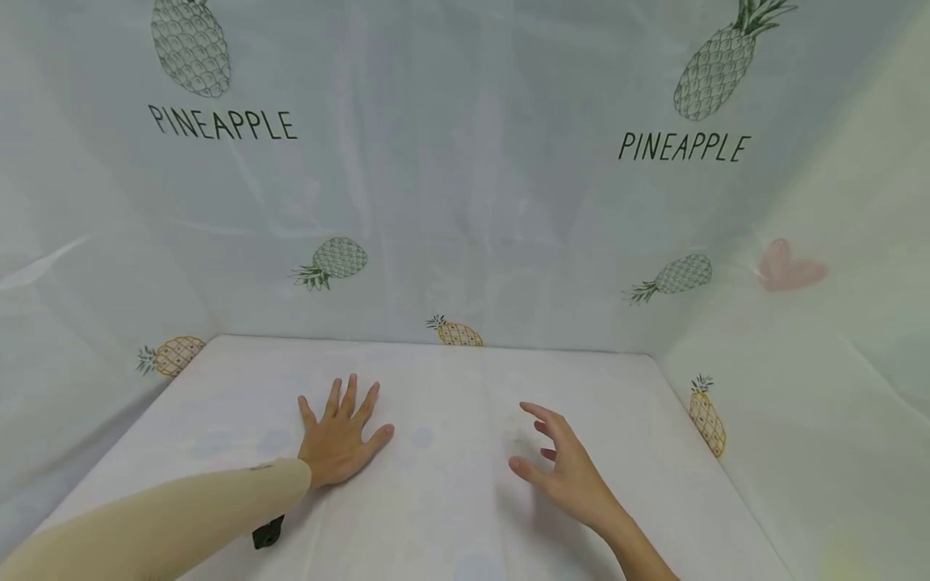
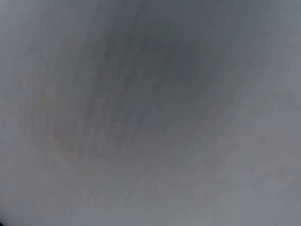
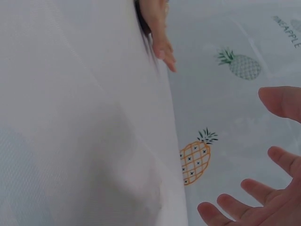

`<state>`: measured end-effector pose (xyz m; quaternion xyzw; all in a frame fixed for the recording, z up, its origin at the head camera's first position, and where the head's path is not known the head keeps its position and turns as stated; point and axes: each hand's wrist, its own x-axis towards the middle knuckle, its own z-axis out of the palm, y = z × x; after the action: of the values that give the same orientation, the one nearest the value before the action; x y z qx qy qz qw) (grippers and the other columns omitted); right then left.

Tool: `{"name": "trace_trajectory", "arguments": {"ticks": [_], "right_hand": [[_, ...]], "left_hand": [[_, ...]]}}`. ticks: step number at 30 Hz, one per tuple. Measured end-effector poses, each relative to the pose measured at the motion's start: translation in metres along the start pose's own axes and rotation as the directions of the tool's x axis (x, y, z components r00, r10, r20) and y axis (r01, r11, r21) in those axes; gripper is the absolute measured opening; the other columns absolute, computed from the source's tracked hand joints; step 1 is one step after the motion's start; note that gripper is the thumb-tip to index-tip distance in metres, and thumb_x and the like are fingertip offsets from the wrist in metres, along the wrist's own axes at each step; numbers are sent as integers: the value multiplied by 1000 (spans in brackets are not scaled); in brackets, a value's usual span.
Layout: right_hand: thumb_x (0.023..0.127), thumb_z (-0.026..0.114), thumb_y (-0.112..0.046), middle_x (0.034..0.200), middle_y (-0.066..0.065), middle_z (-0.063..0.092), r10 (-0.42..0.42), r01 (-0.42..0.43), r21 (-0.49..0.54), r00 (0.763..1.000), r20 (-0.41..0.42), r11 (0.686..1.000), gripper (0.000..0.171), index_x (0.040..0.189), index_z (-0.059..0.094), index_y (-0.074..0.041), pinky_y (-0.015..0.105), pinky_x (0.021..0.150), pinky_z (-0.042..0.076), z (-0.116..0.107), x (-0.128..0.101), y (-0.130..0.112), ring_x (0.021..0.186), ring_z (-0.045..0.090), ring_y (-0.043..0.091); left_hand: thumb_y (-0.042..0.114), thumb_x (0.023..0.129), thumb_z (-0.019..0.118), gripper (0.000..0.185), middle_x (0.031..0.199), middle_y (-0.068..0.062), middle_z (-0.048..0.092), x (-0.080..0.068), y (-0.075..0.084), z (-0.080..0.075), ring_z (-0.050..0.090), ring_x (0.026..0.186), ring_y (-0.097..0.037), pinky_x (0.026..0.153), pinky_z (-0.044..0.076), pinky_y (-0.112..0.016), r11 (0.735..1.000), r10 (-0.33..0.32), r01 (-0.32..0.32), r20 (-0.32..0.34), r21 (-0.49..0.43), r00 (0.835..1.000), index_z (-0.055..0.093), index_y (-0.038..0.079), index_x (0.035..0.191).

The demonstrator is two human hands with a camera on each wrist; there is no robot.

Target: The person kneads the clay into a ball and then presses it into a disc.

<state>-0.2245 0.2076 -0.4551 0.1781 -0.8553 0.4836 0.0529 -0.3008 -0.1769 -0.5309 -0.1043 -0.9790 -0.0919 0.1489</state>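
My left hand lies flat, palm down, on the white tablecloth, fingers spread; its arm wears a beige sleeve. My right hand hovers just above the cloth to the right, fingers loosely spread and slightly curled, holding nothing. In the right wrist view the right hand's fingers show at the lower right, and the left hand's fingertips lie at the top on the cloth. The left wrist view is a grey blur with nothing to make out.
Pineapple-printed sheets wall the table at the back, left and right. A small black object sits under the left sleeve near the front. A pink smudge shows on the right sheet.
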Motion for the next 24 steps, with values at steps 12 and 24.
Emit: {"name": "trace_trajectory", "arguments": {"ticks": [12,24], "right_hand": [[95,84,-29,163,9,42,-36,36,6,999,0,999,76,159,43,-27,57,108,51,6,-6,-6,147,46,45],[95,84,-28,162,8,44,-10,9,-67,1000,-21,998,76,159,44,-23,60,107,51,-10,-12,10,146,46,45]], "left_hand": [[82,101,31,90,177,-21,12,0,-11,3,7,162,-48,106,-15,-89,1000,-4,3,30,28,1000,23,26,171],[71,108,29,88,178,-20,1,7,-1,-26,-2,159,-55,107,-18,-86,968,-13,109,389,-227,921,8,14,172]]}}
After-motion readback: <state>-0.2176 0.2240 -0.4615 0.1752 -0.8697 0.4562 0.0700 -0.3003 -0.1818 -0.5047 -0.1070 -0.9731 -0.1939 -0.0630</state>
